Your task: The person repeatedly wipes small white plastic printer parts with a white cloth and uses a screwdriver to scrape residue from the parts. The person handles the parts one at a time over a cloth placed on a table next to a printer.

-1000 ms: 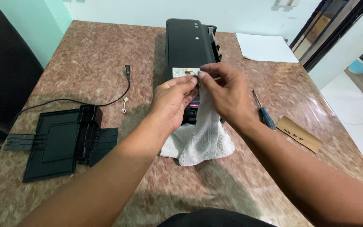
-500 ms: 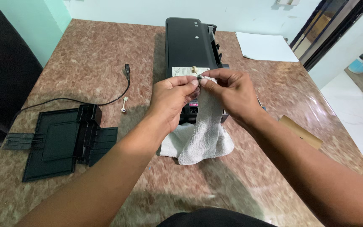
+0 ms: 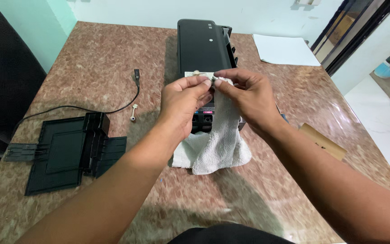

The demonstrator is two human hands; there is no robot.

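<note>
- Above the printer (image 3: 202, 47), the left hand (image 3: 183, 106) and right hand (image 3: 244, 97) meet, both pinching a small part (image 3: 213, 80), partly hidden.
- The towel (image 3: 217, 140) hangs from the right fingers; soft, light.
- The part seems tiny and easy to drop, so a fingertip pinch suits it.

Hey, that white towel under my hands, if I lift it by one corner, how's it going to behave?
The white towel would probably go floppy: it already drapes limply from the right hand down to the table. Its thin, crumpled folds suggest it is light. The nubby weave likely grips well, so it should not slip from the fingers.
</note>
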